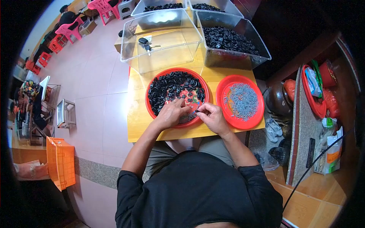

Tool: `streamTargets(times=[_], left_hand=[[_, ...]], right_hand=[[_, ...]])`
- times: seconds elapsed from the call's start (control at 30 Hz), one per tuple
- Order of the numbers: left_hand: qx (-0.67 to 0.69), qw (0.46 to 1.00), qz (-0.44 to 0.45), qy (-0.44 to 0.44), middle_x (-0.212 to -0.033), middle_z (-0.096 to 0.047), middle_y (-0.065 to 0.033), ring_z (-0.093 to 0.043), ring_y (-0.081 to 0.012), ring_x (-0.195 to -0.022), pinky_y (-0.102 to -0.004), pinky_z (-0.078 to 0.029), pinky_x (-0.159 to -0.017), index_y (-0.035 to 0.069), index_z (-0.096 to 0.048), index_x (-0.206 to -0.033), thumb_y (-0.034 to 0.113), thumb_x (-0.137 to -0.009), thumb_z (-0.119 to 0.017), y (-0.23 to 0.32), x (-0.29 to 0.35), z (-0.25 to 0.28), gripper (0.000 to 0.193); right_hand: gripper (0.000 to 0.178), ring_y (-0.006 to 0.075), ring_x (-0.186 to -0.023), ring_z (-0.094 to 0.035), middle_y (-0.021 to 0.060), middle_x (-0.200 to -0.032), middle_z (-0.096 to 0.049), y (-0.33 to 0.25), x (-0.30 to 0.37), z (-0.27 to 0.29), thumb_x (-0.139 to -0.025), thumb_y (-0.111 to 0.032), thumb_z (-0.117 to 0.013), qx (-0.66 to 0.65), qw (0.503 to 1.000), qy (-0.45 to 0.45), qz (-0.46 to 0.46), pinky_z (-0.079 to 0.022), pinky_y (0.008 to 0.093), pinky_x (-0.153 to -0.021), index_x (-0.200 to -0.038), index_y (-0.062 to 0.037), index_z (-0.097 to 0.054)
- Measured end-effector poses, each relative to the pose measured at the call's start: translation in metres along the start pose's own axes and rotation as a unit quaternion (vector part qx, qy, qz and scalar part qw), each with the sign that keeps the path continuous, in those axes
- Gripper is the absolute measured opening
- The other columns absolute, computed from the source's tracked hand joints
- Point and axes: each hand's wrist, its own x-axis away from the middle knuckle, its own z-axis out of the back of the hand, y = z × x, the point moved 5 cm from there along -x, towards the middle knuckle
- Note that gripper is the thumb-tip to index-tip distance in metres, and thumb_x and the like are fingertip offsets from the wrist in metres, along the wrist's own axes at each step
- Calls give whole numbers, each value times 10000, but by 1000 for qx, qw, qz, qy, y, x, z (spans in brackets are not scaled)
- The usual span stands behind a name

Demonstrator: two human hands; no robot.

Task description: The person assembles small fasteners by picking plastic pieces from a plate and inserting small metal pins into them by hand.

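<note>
A round red tray point(207, 91) on the yellow table holds many small black plastic pieces point(167, 85), with some thin metal pins point(185, 117) at its near side. My left hand point(172, 114) reaches over this tray, fingers bent down toward the pieces and thumb apart from them; nothing shows in its grip. Beside it, at the tray's right rim, my right hand point(213, 118) pinches a small black piece point(197, 111) between thumb and fingertips. A second red plate point(225, 81), heaped with thin silvery metal pins point(243, 100), stands just right of my right hand.
Clear plastic bins of black pieces point(230, 40) stand at the table's far side; another clear bin point(175, 59) shows keys point(145, 45) in it or behind its wall. An orange crate point(61, 163) is on the left. Shoes point(273, 130) and a dark jar point(279, 98) sit right of the table.
</note>
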Motion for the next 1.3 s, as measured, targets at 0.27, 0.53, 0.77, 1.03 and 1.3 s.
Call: streamTargets(times=[0.27,0.53,0.77,1.03,1.3], left_hand=[[-31,999,-27,6,-897,-506,-142,-526,-316,-843,-406,-460,-683,49,-574,-864,97,-730,-513,3,-2,1,155],[175,968,87,160,-753,-527,-87,-545,-171,-726,-307,-442,-604,-5,-516,-826,39,-742,-592,2,6,20,122],[599,753,175,208,-768,-574,17,-535,-50,-709,-184,-431,-634,13,-579,-893,16,-821,-588,9,19,10,73],[684,669,184,227,-768,-567,27,-462,-22,-651,-169,-382,-579,45,-558,-866,126,-876,-551,15,30,-7,82],[675,676,160,249,-760,-547,27,-456,-27,-647,-170,-377,-574,44,-545,-872,140,-900,-520,29,31,5,103]], right_hand=[[87,91,-559,-513,56,-649,-556,-4,-1,1,-724,-20,-635,3,1000,14,-8,-424,252,-516,-756,12,-560],[54,22,-576,-483,-16,-685,-552,-1,-2,-1,-785,-35,-624,-60,996,-10,-59,-410,182,-488,-805,-9,-582],[53,45,-558,-519,9,-696,-570,-20,-3,-9,-851,-64,-562,-207,969,-16,-134,-457,189,-469,-827,-19,-579],[149,39,-539,-484,-11,-662,-531,-33,1,-23,-892,-123,-496,-148,984,-34,-92,-426,193,-475,-800,-19,-551],[153,63,-513,-473,15,-629,-519,-40,2,-28,-891,-94,-480,-88,994,-42,-41,-396,217,-464,-786,-2,-543]])
